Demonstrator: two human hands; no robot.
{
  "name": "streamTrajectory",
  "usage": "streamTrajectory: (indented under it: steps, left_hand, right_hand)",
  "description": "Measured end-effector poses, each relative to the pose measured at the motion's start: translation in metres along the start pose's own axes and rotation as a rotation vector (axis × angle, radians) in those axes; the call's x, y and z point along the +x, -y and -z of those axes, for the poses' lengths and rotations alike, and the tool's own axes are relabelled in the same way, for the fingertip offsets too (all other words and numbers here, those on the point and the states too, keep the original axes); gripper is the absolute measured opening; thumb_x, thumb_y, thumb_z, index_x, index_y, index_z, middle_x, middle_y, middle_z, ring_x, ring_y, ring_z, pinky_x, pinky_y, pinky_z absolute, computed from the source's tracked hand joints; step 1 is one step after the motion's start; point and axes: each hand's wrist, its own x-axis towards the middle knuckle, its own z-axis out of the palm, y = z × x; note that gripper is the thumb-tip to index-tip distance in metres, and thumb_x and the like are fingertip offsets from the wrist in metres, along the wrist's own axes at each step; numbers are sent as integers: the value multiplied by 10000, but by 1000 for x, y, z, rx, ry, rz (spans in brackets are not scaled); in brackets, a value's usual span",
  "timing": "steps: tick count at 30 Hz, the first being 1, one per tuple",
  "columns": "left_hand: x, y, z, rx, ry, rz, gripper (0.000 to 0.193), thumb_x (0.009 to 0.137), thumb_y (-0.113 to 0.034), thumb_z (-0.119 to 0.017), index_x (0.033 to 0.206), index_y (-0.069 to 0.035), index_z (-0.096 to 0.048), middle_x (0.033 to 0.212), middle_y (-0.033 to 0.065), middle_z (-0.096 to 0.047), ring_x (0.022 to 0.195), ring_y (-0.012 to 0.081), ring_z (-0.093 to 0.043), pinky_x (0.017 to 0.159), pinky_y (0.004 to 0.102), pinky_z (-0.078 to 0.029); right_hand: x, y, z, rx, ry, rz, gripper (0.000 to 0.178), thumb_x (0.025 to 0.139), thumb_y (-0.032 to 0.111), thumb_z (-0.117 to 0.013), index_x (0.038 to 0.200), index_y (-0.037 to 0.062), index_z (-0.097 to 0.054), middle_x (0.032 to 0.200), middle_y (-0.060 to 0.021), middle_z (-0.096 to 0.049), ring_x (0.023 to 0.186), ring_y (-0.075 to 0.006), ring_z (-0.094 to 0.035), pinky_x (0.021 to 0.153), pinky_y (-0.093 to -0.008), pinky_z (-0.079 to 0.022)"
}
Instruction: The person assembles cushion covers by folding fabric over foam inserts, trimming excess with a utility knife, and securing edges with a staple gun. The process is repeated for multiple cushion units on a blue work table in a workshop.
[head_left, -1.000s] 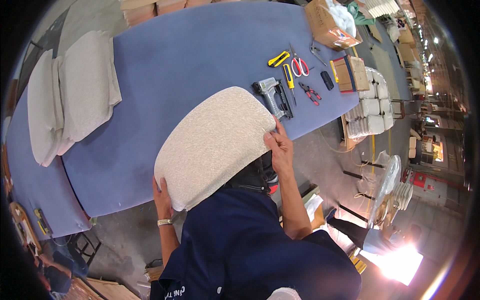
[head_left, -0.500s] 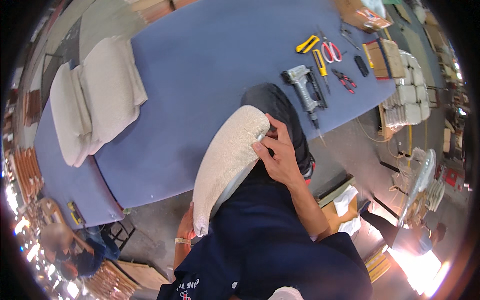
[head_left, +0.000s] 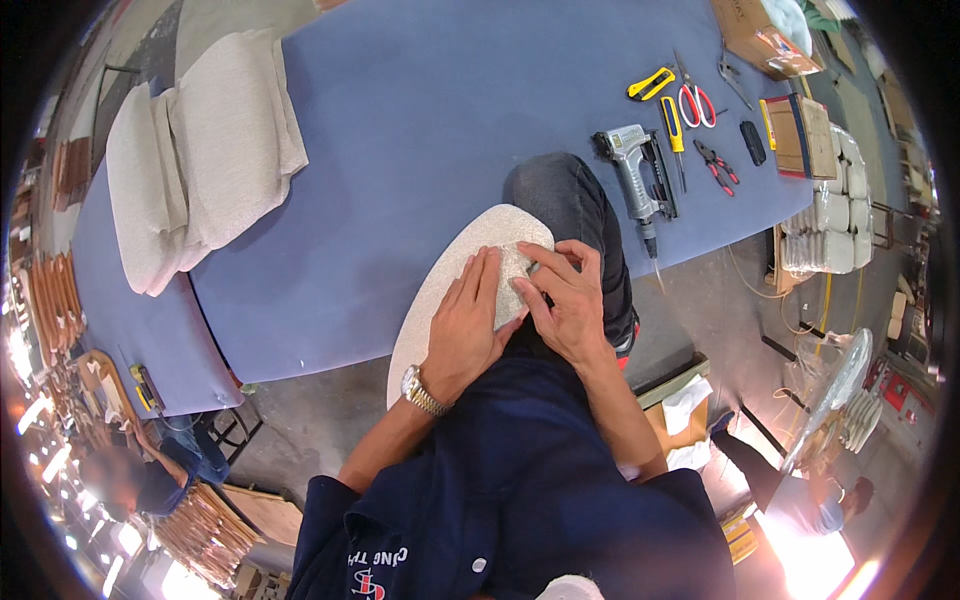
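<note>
A pale, fabric-covered oval seat pad (head_left: 440,290) stands on edge against my body and my raised knee (head_left: 565,195) at the near side of the blue-covered table (head_left: 420,130). My left hand (head_left: 465,325), with a metal watch on the wrist, lies flat on the pad's fabric face. My right hand (head_left: 565,300) presses and pinches the fabric at the pad's upper right edge, fingers curled onto it. Both hands touch each other over the pad.
A grey staple gun (head_left: 635,170) lies on the table just right of my knee, with a yellow knife (head_left: 650,83), red scissors (head_left: 692,100), pliers (head_left: 713,163) and boxes (head_left: 800,135) beyond. Stacked pale cushions (head_left: 200,150) rest at far left. Stacked pads (head_left: 830,215) stand right of the table.
The seat pad went from lying flat on the table edge to standing upright against my knee. My left hand moved from its lower end up onto its face, beside my right hand.
</note>
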Motion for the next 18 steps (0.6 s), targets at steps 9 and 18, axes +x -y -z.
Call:
streamTrajectory:
  steps: [9,18]
  left_hand:
    - [4,4,-13,-105,-30,74,947,751,-30,-811,1576,-1,-346,1599,236,-415,1483,396,-406,1192,441,-391]
    - [3,6,-13,-98,8,50,937,787,-23,-753,1620,-124,-337,1681,89,-340,1521,372,-354,1173,526,-392]
  right_hand:
    - [11,4,2,-31,32,50,132,879,154,-761,820,58,-692,1007,-21,-742,1090,-257,-627,996,-479,-405]
    - [5,8,-7,150,-100,-124,75,860,16,-754,837,24,-683,989,-73,-708,985,-271,-615,866,-389,-465]
